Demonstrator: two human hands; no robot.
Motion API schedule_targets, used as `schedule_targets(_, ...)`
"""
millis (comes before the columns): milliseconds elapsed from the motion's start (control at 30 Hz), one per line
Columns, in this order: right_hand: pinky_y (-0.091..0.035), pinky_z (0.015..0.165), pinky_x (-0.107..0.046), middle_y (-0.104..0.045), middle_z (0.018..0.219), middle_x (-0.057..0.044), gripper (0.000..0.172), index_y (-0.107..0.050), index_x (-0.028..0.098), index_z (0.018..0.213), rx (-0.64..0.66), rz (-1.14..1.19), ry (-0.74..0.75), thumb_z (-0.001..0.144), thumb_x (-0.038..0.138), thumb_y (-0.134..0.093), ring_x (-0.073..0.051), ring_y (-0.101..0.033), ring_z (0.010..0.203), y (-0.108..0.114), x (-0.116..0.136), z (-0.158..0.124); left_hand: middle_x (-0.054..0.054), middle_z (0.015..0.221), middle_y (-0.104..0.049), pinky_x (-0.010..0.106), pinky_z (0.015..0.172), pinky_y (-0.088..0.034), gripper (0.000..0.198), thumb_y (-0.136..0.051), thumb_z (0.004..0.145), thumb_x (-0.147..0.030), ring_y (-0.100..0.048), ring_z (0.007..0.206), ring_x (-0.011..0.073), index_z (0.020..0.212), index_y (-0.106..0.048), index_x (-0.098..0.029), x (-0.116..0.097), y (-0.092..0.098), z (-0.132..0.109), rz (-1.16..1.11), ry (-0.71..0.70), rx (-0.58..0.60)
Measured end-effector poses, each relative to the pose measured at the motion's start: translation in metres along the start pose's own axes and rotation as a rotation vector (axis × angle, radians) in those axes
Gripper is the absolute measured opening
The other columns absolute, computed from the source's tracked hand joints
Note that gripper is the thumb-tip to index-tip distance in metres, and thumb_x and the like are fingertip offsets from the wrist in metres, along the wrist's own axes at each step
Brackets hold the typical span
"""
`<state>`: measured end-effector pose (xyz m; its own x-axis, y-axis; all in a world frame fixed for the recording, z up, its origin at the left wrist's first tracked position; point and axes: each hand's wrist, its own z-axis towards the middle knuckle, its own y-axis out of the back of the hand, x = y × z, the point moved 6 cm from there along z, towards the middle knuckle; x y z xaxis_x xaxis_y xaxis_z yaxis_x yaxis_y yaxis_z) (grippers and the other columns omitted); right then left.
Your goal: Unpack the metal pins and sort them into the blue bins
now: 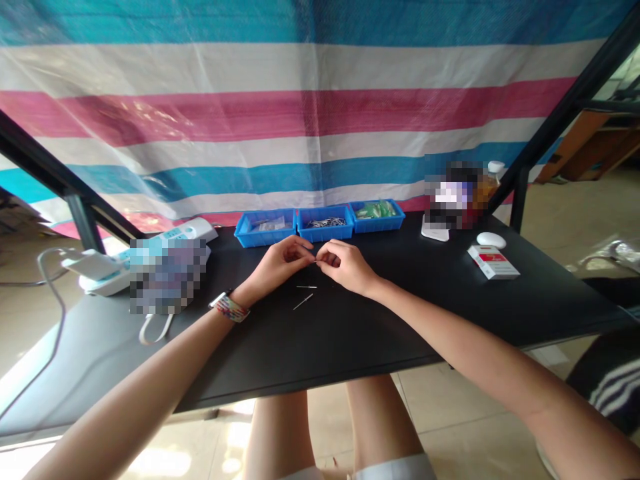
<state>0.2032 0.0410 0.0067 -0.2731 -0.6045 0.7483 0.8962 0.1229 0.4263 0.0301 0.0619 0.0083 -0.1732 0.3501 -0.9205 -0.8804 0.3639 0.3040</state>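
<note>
My left hand (287, 259) and my right hand (346, 264) meet over the middle of the black table, fingertips almost touching. Both are closed in a pinch; whatever sits between the fingertips is too small to make out. Just below them on the table lie two thin metal pins that look like blind rivets, one flat rivet (307, 287) and one slanted rivet (303, 302). Behind my hands stands a blue bin (325, 233) with many similar metal pieces. To its left is a blue bin (266, 239) with clear plastic bags, to its right a blue bin (379, 222) with green-tinted packets.
A white power strip (187, 232) with a plugged-in charger (93, 264) and cable lies at the left, beside a blurred-out object. On the right are a small box (494, 263), a white rounded case (491, 240) and a bottle (494, 175). A striped sheet (210, 113) hangs behind the table.
</note>
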Motion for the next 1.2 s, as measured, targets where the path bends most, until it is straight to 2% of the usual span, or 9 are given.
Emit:
schedule_targets(100, -0.05, 0.068, -0.027, -0.063, 0.08, 0.0, 0.013, -0.063, 0.02, 0.083, -0.02, 0.014, -0.042, 0.094, 0.026, -0.065, -0.015, -0.061, 0.071, 0.003, -0.003, 0.001, 0.006, 0.091, -0.076, 0.031, 0.079, -0.055, 0.038, -0.081, 0.089, -0.048, -0.072, 0.085, 0.02, 0.107, -0.07, -0.017, -0.006, 0.005, -0.002, 0.042, -0.027, -0.042)
schedule_targets(200, -0.049, 0.064, -0.027, -0.062, 0.075, 0.0, 0.019, -0.06, 0.021, 0.082, -0.041, 0.053, -0.108, 0.097, 0.033, -0.061, -0.016, -0.062, 0.068, 0.005, -0.009, 0.002, 0.005, 0.089, -0.074, 0.03, 0.075, -0.053, 0.036, -0.08, 0.089, -0.05, -0.067, 0.079, 0.0185, 0.1, -0.073, -0.017, -0.011, 0.007, -0.003, 0.131, -0.057, -0.034)
schedule_targets(367, -0.049, 0.057, -0.025, -0.064, 0.074, 0.001, 0.024, -0.061, 0.021, 0.082, -0.05, 0.136, -0.188, 0.097, 0.04, -0.062, -0.014, -0.062, 0.061, 0.003, -0.016, 0.001, 0.005, 0.088, -0.074, 0.031, 0.075, -0.051, 0.038, -0.076, 0.092, -0.055, -0.066, 0.08, 0.0194, 0.095, -0.074, -0.017, -0.01, 0.008, -0.003, 0.231, -0.068, -0.045)
schedule_targets(467, -0.052, 0.055, -0.025, -0.068, 0.082, 0.0, 0.02, -0.068, 0.02, 0.092, -0.059, 0.243, -0.247, 0.091, 0.04, -0.07, -0.013, -0.064, 0.06, 0.001, -0.018, 0.0, 0.004, 0.083, -0.073, 0.03, 0.073, -0.049, 0.043, -0.072, 0.094, -0.06, -0.066, 0.078, 0.0193, 0.091, -0.074, -0.017, -0.008, 0.009, -0.002, 0.251, -0.053, -0.069)
schedule_targets(567, -0.055, 0.053, -0.024, -0.07, 0.089, 0.0, 0.031, -0.07, 0.02, 0.106, -0.098, 0.404, -0.321, 0.082, 0.039, -0.079, -0.012, -0.066, 0.058, 0.0, -0.019, 0.0, 0.004, 0.08, -0.073, 0.029, 0.072, -0.048, 0.05, -0.069, 0.094, -0.065, -0.066, 0.076, 0.0191, 0.083, -0.072, -0.017, -0.009, 0.01, -0.002, 0.265, -0.045, -0.082)
schedule_targets(800, -0.056, 0.051, -0.023, -0.069, 0.084, 0.0, 0.03, -0.069, 0.019, 0.093, -0.154, 0.462, -0.303, 0.08, 0.043, -0.083, -0.012, -0.066, 0.058, 0.003, -0.018, 0.001, 0.005, 0.08, -0.075, 0.029, 0.075, -0.052, 0.056, -0.065, 0.095, -0.071, -0.068, 0.077, 0.0194, 0.078, -0.073, -0.018, -0.011, 0.008, -0.002, 0.283, -0.037, -0.058)
schedule_targets(933, -0.057, 0.053, -0.023, -0.069, 0.081, 0.0, 0.03, -0.068, 0.02, 0.09, -0.154, 0.451, -0.294, 0.083, 0.046, -0.082, -0.014, -0.069, 0.065, 0.001, -0.021, 0.002, 0.006, 0.08, -0.075, 0.031, 0.076, -0.053, 0.058, -0.062, 0.096, -0.073, -0.068, 0.078, 0.0207, 0.08, -0.072, -0.018, -0.013, 0.008, -0.002, 0.289, -0.039, -0.052)
schedule_targets(1033, -0.057, 0.055, -0.024, -0.071, 0.082, -0.002, 0.034, -0.067, 0.02, 0.091, -0.139, 0.426, -0.286, 0.086, 0.05, -0.079, -0.015, -0.07, 0.068, 0.001, -0.023, 0.002, 0.005, 0.08, -0.072, 0.03, 0.073, -0.052, 0.051, -0.065, 0.096, -0.068, -0.066, 0.078, 0.0201, 0.087, -0.071, -0.018, -0.015, 0.009, -0.004, 0.253, -0.046, -0.067)
schedule_targets(1200, -0.055, 0.053, -0.024, -0.071, 0.08, -0.002, 0.041, -0.065, 0.019, 0.089, -0.147, 0.364, -0.298, 0.09, 0.06, -0.074, -0.013, -0.067, 0.061, 0.002, -0.024, 0.001, 0.005, 0.087, -0.07, 0.03, 0.074, -0.052, 0.039, -0.074, 0.093, -0.058, -0.064, 0.081, 0.0195, 0.093, -0.069, -0.019, -0.021, 0.008, -0.006, 0.233, -0.094, -0.081)
